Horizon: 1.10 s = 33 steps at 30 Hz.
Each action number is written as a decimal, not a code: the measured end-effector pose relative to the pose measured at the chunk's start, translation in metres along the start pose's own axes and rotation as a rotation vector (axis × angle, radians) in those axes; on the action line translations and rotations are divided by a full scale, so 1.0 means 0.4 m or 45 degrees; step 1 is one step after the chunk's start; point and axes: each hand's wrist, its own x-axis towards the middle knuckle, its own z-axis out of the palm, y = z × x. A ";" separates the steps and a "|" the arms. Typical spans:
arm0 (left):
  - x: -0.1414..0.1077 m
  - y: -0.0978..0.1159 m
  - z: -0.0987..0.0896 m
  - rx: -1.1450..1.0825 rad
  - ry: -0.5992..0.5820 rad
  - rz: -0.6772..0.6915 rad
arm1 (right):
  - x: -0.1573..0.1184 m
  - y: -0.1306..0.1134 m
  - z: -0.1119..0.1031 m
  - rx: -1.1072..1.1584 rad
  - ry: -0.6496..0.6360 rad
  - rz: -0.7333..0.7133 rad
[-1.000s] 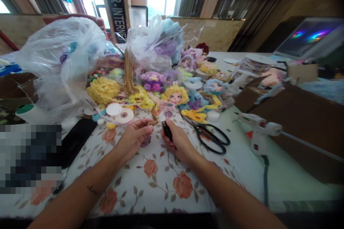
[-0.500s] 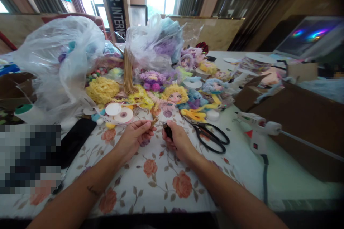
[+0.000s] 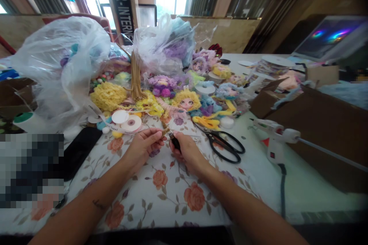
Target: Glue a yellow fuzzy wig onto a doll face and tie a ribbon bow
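My left hand [image 3: 148, 141] pinches a small golden-brown piece [image 3: 165, 130], possibly ribbon or cord, between thumb and fingertips. Wrapped in my right hand [image 3: 186, 147] is a black lighter [image 3: 174, 141], its metal top close to that piece. Whether a flame burns is too small to tell. Both hands are just above a floral cloth [image 3: 159, 199]. Right of them lie black-handled scissors [image 3: 227, 147], their blades pointing away. Beyond my hands sits a doll head [image 3: 186, 102] with curly yellow hair.
Ribbon spools [image 3: 130, 122] lie left of centre, near a black phone-like slab [image 3: 82, 147]. A white glue gun [image 3: 274, 134] stands at right before a cardboard box [image 3: 319, 138]. Plastic bags [image 3: 69, 57], yellow yarn [image 3: 108, 97] and golden strands [image 3: 137, 80] crowd the back.
My right hand has moved slightly left, bringing the lighter's top nearer the golden-brown piece. My left hand stays nearly in place, still pinching.
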 end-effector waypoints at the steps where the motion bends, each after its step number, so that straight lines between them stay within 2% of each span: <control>1: 0.000 0.000 0.000 -0.003 0.000 -0.001 | 0.000 -0.001 -0.001 -0.005 0.009 0.007; 10: 0.000 0.002 0.001 0.007 -0.014 0.022 | -0.001 -0.005 0.002 -0.039 0.011 0.009; 27: -0.002 0.002 -0.001 0.018 -0.051 0.011 | 0.008 0.003 -0.005 0.076 -0.031 0.062; 33: -0.003 0.003 0.002 0.015 0.035 0.118 | 0.008 0.003 -0.007 0.057 -0.038 0.075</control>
